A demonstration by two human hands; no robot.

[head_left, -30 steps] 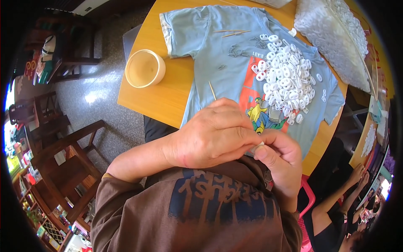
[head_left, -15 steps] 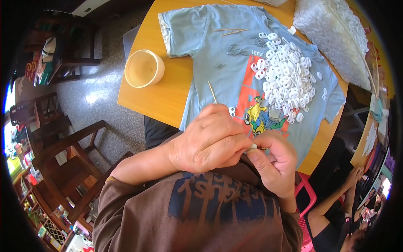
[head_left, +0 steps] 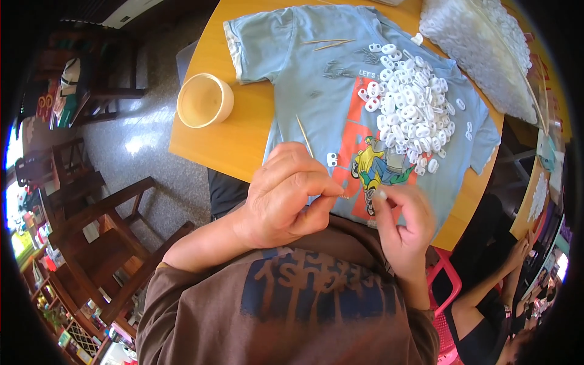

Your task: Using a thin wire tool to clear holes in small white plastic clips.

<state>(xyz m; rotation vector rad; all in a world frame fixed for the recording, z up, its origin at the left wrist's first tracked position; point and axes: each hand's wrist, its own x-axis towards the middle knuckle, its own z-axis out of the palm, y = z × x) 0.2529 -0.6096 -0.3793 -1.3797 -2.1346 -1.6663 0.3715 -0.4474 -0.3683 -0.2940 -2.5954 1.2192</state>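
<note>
My left hand (head_left: 292, 198) is closed in a pinch above the near part of a light-blue T-shirt (head_left: 289, 67). A tiny, coil-like bit shows at its fingertips, too small to name. To its right, my right hand (head_left: 404, 222) pinches thumb against forefinger, with a small whitish bit at the tips that I cannot make out. The hands are apart. Past the left hand, a wooden toothpick (head_left: 303, 132) lies on the shirt beside a single white two-holed plastic piece (head_left: 332, 159). A heap of similar white pieces (head_left: 410, 112) covers the shirt's right half.
A round plastic tub (head_left: 205, 100) stands left on the yellow table (head_left: 255, 103). Two more toothpicks (head_left: 328, 42) lie far on the shirt. A big clear bag of white pieces (head_left: 480, 48) sits at the far right. Beside me are a pink chair (head_left: 447, 286) and another person's arm (head_left: 486, 292).
My hands have drawn apart from their meeting point. The left moved slightly left; the right shifted a little up and away. The whole view has shifted slightly.
</note>
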